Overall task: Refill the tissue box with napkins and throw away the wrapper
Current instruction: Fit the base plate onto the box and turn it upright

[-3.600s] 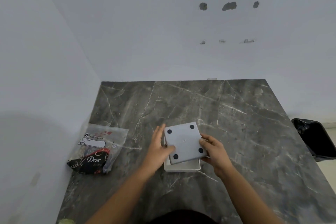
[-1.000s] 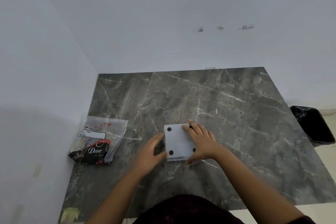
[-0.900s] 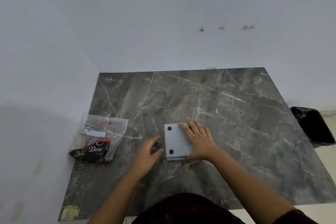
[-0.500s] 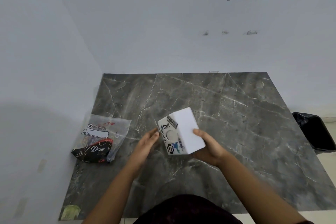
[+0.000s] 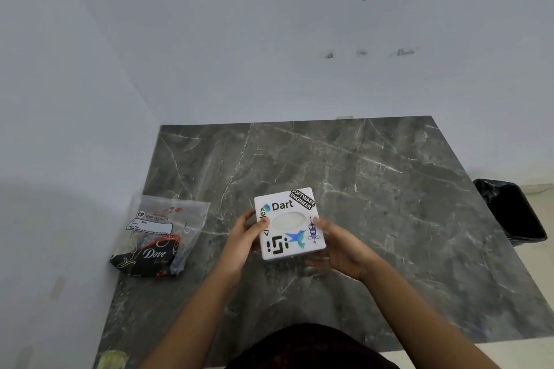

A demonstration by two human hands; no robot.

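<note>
Now you grip the square white tissue box [image 5: 289, 223], stickered top up, between your left hand [image 5: 242, 241] and right hand [image 5: 338, 249], above the veined dark marble table [image 5: 374, 189]; the crinkled plastic wrapper [image 5: 157, 237] lies left.

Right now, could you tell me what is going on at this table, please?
A person holds a white tissue box between the left hand and right hand, sticker-covered top with its oval opening facing up, over the dark marble table. The napkin wrapper lies on the table to the left, not yet thrown away. A black bin stands off the table's right side.
</note>
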